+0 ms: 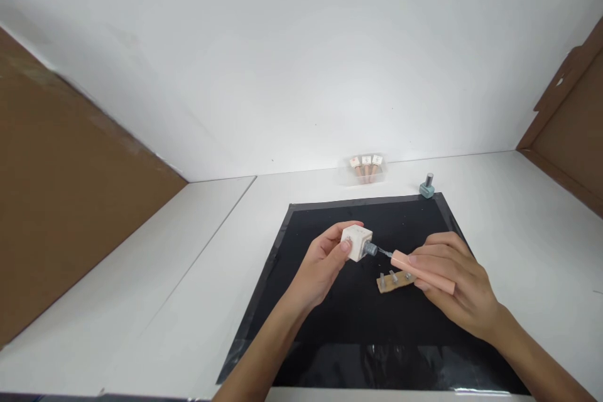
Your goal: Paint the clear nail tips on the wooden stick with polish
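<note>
My left hand (327,257) grips a white cube-shaped nail polish bottle (357,241), tilted so its grey threaded neck (370,248) points right. In my right hand (459,279) is a long peach nail polish cap (424,271) with its brush (384,252) toward the bottle. The brush tip is at the neck's mouth; whether it is inside or just outside I cannot tell. Below the cap lies a small tan strip (392,282) bearing several clear upright pieces, its right end hidden behind my right hand.
A black mat (343,320) covers the middle of the white table (188,301). Behind it stands a clear tray (347,177) holding three white-and-peach bottles (366,166). A teal bottle with a silver cap (426,188) is by the mat's far right corner. Cardboard panels (70,201) flank the table.
</note>
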The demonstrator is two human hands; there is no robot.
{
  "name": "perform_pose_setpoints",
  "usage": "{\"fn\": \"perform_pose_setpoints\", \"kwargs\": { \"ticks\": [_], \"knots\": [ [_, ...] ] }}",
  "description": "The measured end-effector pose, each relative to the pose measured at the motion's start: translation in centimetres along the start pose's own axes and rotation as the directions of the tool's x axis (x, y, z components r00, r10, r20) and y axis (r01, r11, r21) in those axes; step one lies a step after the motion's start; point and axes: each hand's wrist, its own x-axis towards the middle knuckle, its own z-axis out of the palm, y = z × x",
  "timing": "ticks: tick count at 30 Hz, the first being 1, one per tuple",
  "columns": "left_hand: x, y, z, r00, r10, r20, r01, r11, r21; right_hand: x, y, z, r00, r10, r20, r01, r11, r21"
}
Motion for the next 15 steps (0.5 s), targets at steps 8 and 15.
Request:
{"fn": "perform_pose_setpoints", "kwargs": {
  "ticks": [8, 15],
  "knots": [
    [0.06, -0.01, 0.35, 1.0, -0.018, 0.001, 0.018, 1.0, -0.021, 0.26, -0.08, -0.14, 1.0, -0.017, 0.012, 0.017, 1.0, 0.014],
    [-0.02, -0.15, 0.56, 0.999, -0.033, 0.016, 0.033, 0.999, -0.019, 0.37, -0.18, -0.14, 1.0, -0.013, 0.009, 0.014, 1.0, -0.026]
  ]
}}
